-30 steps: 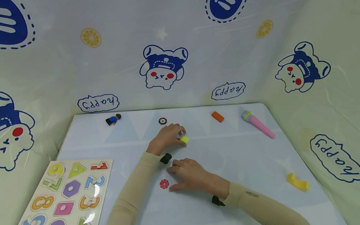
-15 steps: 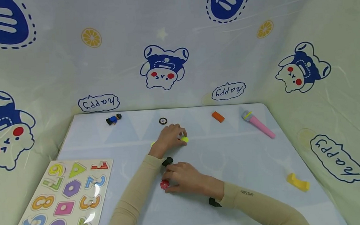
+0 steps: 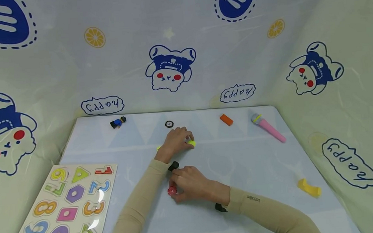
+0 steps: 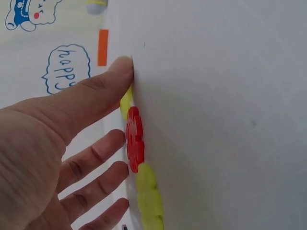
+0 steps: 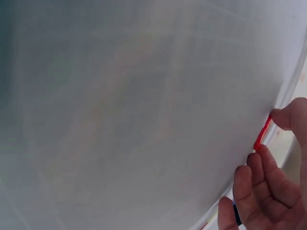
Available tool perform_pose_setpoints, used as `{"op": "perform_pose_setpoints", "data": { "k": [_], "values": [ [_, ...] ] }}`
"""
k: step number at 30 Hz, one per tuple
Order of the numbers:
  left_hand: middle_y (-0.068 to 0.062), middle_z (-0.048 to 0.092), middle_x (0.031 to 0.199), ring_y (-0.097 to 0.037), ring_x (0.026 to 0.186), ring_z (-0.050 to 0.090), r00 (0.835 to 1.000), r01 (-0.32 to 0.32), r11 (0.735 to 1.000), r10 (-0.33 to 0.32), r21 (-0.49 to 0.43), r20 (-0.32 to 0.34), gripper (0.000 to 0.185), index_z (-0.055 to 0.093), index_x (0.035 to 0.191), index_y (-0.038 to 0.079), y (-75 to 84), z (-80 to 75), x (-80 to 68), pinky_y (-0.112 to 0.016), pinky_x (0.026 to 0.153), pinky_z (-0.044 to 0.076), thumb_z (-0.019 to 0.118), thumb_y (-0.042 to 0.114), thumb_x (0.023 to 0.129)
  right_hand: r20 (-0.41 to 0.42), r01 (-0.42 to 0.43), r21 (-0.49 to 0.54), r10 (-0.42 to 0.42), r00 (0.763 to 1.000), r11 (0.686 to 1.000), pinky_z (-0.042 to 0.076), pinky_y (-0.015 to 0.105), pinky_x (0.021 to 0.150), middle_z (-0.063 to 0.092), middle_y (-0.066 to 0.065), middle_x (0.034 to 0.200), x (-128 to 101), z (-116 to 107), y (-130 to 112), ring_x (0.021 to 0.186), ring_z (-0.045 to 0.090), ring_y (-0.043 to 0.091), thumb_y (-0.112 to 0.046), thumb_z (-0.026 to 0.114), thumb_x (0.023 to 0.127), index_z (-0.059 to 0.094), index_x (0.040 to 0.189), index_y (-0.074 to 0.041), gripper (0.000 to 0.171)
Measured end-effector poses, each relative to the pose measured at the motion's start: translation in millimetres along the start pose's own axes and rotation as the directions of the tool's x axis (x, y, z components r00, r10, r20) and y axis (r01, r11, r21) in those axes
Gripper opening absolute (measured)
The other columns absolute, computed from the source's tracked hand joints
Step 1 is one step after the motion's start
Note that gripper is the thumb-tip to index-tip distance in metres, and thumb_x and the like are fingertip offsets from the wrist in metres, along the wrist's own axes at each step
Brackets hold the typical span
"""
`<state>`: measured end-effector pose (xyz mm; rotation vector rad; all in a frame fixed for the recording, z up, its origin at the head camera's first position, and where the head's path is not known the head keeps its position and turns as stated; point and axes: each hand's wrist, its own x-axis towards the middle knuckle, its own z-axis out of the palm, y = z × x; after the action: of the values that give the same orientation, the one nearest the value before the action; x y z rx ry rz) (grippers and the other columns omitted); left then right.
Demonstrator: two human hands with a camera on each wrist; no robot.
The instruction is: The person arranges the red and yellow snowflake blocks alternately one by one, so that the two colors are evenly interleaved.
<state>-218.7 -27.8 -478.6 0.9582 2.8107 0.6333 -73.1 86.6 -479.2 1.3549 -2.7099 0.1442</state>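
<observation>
In the head view my left hand [image 3: 179, 141] lies at mid-table over a short chain of flower discs, with a yellow-green disc [image 3: 192, 143] showing at its fingertips. The left wrist view shows that hand [image 4: 103, 132] with its thumb pressed to the table and its fingers loosely extended over a red disc [image 4: 135, 139] linked between yellow-green discs [image 4: 148, 197]. Nearer to me, my right hand [image 3: 178, 189] pinches a separate red flower disc [image 3: 171, 191]. In the right wrist view the thumb and fingers of that hand [image 5: 268, 139] hold the red disc [image 5: 262, 134] by its edge.
A wooden number puzzle board [image 3: 67, 205] lies at the front left. Along the back of the white table [image 3: 247, 162] are a small toy figure [image 3: 117, 123], a dark ring disc [image 3: 169, 124], an orange block [image 3: 226, 119] and a pink toy microphone [image 3: 269, 128]. A yellow piece [image 3: 309, 188] lies at the right.
My right hand slid left across the table to the red flower disc and pinched it. My left hand stayed over the yellow-green discs.
</observation>
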Motion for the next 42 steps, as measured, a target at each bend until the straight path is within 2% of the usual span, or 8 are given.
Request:
{"op": "perform_pose_setpoints", "data": {
  "k": [7,12,19,24,30,37,40,42],
  "values": [
    [-0.005,0.071,0.114,-0.026,0.108,0.064,1.000,0.016,1.000,-0.015,-0.010,0.023,0.030,0.082,0.118,0.020,1.3,-1.2,1.0,-0.043,0.097,0.053,0.086,0.039,0.095,0.087,-0.071,0.066,0.065,0.994,0.995,0.051,0.018,0.071,0.070,-0.012,0.095,-2,-7,-3,0.081,0.065,0.002,-0.051,0.088,0.090,0.080,0.101,-0.025,0.029],
    [-0.004,0.071,0.114,-0.026,0.107,0.064,1.000,0.014,1.000,-0.014,-0.002,0.019,0.030,0.082,0.117,0.020,0.5,-1.3,2.0,-0.043,0.096,0.053,0.086,0.039,0.094,0.126,-0.108,0.119,0.093,0.988,0.987,0.052,0.017,0.071,0.071,-0.010,0.098,-1,-12,-6,0.084,0.067,0.002,-0.046,0.089,0.091,0.082,0.103,-0.023,0.027],
    [-0.004,0.070,0.113,-0.025,0.106,0.064,1.000,0.009,1.000,-0.009,-0.001,0.015,0.029,0.082,0.117,0.021,-1.0,0.2,2.1,-0.042,0.095,0.053,0.087,0.039,0.094,0.098,-0.077,0.000,0.077,0.992,0.997,0.043,0.014,0.060,0.064,-0.012,0.088,1,-7,-7,0.071,0.058,-0.001,-0.047,0.086,0.091,0.077,0.098,-0.024,0.025],
    [-0.003,0.070,0.112,-0.025,0.105,0.064,1.000,0.009,1.000,-0.009,0.001,0.012,0.029,0.082,0.116,0.021,-0.9,0.8,1.8,-0.041,0.095,0.052,0.087,0.039,0.094,0.056,-0.032,-0.097,0.038,0.998,0.995,0.042,0.015,0.056,0.063,-0.012,0.086,1,-4,-9,0.068,0.058,0.000,-0.046,0.083,0.086,0.074,0.095,-0.024,0.025],
    [-0.003,0.070,0.113,-0.025,0.105,0.064,1.000,0.010,1.000,-0.010,0.004,0.017,0.028,0.082,0.116,0.022,-0.9,1.4,1.2,-0.042,0.095,0.053,0.087,0.039,0.094,0.074,-0.027,-0.091,0.033,0.997,0.995,0.039,0.013,0.055,0.062,-0.012,0.085,-1,-6,-7,0.065,0.055,-0.001,-0.044,0.081,0.085,0.071,0.094,-0.023,0.024],
    [-0.002,0.070,0.112,-0.024,0.104,0.064,1.000,0.020,1.000,-0.020,0.017,0.018,0.028,0.082,0.116,0.023,-1.8,2.6,2.3,-0.040,0.093,0.054,0.087,0.039,0.094,0.096,-0.154,0.027,0.151,0.984,0.988,0.046,0.018,0.063,0.065,-0.010,0.088,-5,-20,21,0.070,0.056,0.001,-0.037,0.085,0.085,0.072,0.098,-0.019,0.026],
    [-0.004,0.070,0.113,-0.025,0.105,0.064,0.999,0.023,1.000,-0.024,0.016,0.022,0.028,0.083,0.117,0.022,-1.3,1.4,2.8,-0.040,0.094,0.054,0.087,0.037,0.095,0.104,-0.236,0.090,0.226,0.969,0.968,0.049,0.022,0.067,0.066,-0.009,0.088,-6,-29,41,0.071,0.056,0.003,-0.033,0.086,0.085,0.071,0.097,-0.016,0.025],
    [-0.005,0.071,0.114,-0.026,0.106,0.065,0.999,0.024,1.000,-0.025,0.016,0.023,0.026,0.083,0.118,0.021,-1.0,0.8,4.3,-0.041,0.095,0.054,0.087,0.034,0.095,0.122,-0.308,0.121,0.293,0.948,0.944,0.051,0.025,0.070,0.067,-0.008,0.090,-5,-35,57,0.073,0.057,0.004,-0.032,0.087,0.086,0.072,0.099,-0.015,0.026]
  ]
}}
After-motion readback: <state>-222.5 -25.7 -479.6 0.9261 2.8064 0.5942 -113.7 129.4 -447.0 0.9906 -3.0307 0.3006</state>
